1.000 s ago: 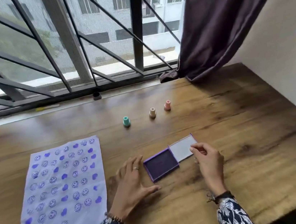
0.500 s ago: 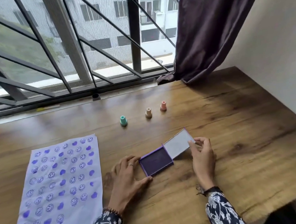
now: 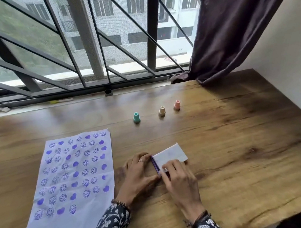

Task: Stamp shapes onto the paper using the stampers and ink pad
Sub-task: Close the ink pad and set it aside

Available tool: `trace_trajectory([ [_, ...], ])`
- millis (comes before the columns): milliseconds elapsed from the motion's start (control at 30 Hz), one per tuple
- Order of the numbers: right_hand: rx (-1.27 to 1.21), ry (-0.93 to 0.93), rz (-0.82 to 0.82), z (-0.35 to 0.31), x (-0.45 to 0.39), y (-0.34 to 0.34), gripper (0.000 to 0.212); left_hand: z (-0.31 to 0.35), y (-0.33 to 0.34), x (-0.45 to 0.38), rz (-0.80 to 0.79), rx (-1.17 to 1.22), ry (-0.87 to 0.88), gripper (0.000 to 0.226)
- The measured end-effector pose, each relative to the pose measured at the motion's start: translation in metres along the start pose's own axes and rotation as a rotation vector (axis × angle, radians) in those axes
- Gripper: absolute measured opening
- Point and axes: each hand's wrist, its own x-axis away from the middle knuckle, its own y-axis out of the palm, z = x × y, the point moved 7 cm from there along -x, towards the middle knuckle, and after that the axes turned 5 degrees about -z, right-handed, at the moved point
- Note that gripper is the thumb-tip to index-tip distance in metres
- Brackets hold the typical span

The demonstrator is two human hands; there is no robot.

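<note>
The ink pad (image 3: 170, 154) shows only its white lid; the inked face is hidden beneath, and the right hand (image 3: 179, 179) covers the near corner. The left hand (image 3: 138, 174) hides part of the purple edge. The stampers' (image 3: 136, 117) faces sit down on the worktop (image 3: 246, 149), unseen. The paper's (image 3: 73, 191) near left corner blurs at the frame's edge.

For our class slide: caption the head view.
Both hands close the purple ink pad's white lid beside the stamped paper sheet.

A dark curtain (image 3: 244, 17) hangs beside the barred window (image 3: 78, 37) above the wooden table (image 3: 245, 139).
</note>
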Motion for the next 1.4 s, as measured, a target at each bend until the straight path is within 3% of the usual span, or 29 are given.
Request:
trace_trajectory([
  [100,-0.091,0.105,0.015,0.009,-0.008,-0.001,0.015,0.000,0.000,0.000,-0.007,-0.016,0.000,0.071],
  [300,-0.171,0.423,-0.214,0.033,-0.025,0.016,0.050,0.000,-0.001,-0.001,-0.019,0.007,0.013,0.072],
  [600,-0.063,0.455,-0.199,0.028,-0.027,0.012,0.071,-0.001,0.001,0.001,0.003,0.031,0.021,0.070],
  [1400,-0.240,0.433,-0.190,0.035,-0.025,0.017,0.058,-0.001,-0.001,-0.001,-0.023,0.089,0.002,0.073],
])
